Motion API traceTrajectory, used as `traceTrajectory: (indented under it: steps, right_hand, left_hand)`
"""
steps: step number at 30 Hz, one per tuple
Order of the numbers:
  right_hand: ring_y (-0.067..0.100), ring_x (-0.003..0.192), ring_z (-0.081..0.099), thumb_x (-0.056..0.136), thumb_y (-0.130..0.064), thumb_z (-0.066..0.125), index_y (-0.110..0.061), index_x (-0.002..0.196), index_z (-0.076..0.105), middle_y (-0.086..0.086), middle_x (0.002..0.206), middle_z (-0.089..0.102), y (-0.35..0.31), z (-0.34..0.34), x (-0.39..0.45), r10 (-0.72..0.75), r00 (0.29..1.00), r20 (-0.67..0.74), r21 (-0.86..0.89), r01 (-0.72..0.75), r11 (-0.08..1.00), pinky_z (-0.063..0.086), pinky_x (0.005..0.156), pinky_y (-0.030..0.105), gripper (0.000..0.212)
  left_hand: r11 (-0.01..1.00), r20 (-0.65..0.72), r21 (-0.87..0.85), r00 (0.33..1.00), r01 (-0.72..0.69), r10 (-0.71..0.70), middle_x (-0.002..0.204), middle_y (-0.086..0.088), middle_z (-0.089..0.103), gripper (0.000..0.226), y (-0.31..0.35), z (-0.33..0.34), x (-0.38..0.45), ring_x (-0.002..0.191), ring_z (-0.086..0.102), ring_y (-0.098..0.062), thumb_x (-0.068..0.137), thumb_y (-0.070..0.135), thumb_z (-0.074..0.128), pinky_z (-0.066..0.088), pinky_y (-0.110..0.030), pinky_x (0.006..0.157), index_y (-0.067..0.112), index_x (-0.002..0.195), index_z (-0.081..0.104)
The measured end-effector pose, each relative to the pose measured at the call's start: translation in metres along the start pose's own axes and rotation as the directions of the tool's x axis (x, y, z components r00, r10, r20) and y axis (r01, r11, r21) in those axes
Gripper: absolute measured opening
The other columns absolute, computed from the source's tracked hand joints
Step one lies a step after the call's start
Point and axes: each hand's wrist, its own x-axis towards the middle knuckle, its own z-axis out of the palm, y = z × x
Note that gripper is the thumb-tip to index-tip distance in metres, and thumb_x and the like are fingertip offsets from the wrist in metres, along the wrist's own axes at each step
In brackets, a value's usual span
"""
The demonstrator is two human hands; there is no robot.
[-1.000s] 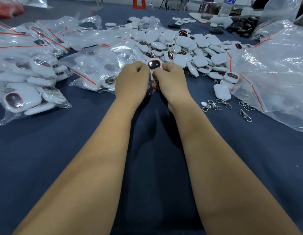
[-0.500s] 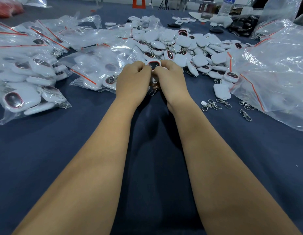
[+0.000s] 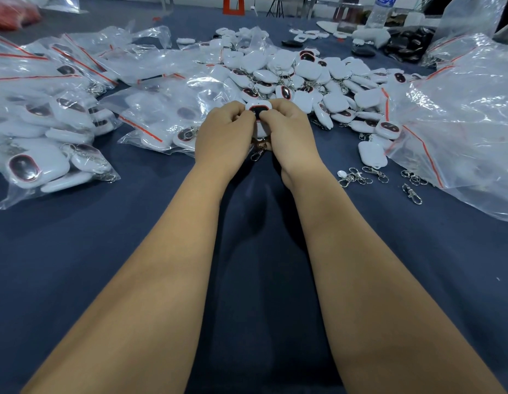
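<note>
Dozens of piled fobs [image 3: 284,59] look clipped. Left hand [image 3: 224,137] and right hand [image 3: 289,135] pinch one white fob [image 3: 258,109], clasp [image 3: 257,154] dangling; spare clasps [image 3: 353,177] wait.

"Where's the camera sitting?"

"On the person's head. It's wide-angle, looking forward and down along both forearms at the table [image 3: 76,265]."

"Close in?"

"Near enough. The left hand [image 3: 224,137] and right hand [image 3: 289,137] sit upper-middle in the frame, with the fob [image 3: 258,109] between them. The far end, with a bottle [image 3: 379,12], runs along the top edge."

"Any other angle?"

"Just this one."
</note>
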Motion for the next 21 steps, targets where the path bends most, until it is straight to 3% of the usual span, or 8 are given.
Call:
traceTrajectory:
  steps: [4,10,17,21]
  right_hand:
    - [0.022,0.083,0.064,0.092,-0.008,0.052,-0.014,0.094,0.065,0.009,0.09,0.071,-0.0002,-0.0005,-0.0006,0.006,1.0,0.019,0.023,-0.006,1.0,0.054,0.09,0.048,0.015]
    - [0.015,0.076,0.062,0.089,-0.01,0.058,-0.014,0.091,0.066,0.003,0.081,0.069,-0.0001,-0.001,-0.0001,0.031,0.999,0.021,0.067,-0.032,0.997,0.053,0.079,0.036,0.008]
    - [0.017,0.08,0.061,0.089,-0.009,0.056,-0.012,0.093,0.068,0.005,0.085,0.068,0.0013,0.0006,0.001,0.029,0.999,0.023,0.049,-0.03,0.998,0.053,0.081,0.038,0.013]
    - [0.017,0.083,0.063,0.089,-0.011,0.057,-0.015,0.093,0.07,0.004,0.088,0.071,0.0015,0.0006,0.0012,0.032,0.999,0.015,0.028,-0.033,0.999,0.054,0.088,0.041,0.014]
  left_hand:
    - [1.0,0.004,-0.014,1.0,0.022,-0.022,0.065,0.001,0.047,0.028,0.0029,-0.0001,-0.002,0.062,0.042,-0.023,0.077,0.039,0.049,0.039,-0.04,0.062,0.032,0.051,0.045]
    - [1.0,-0.006,-0.012,1.0,0.004,-0.004,0.084,-0.002,0.07,0.012,0.0011,0.001,-0.0018,0.062,0.052,-0.016,0.082,0.037,0.05,0.048,-0.04,0.065,0.035,0.071,0.054]
    - [1.0,-0.009,-0.009,1.0,-0.003,0.003,0.087,-0.013,0.068,0.012,0.0011,0.001,-0.0011,0.067,0.053,-0.02,0.083,0.027,0.052,0.047,-0.042,0.068,0.027,0.071,0.052]
    - [1.0,-0.019,0.019,1.0,-0.023,0.023,0.095,-0.011,0.069,0.014,0.0005,0.0009,-0.0012,0.073,0.057,-0.021,0.085,0.03,0.051,0.052,-0.047,0.076,0.019,0.081,0.059]
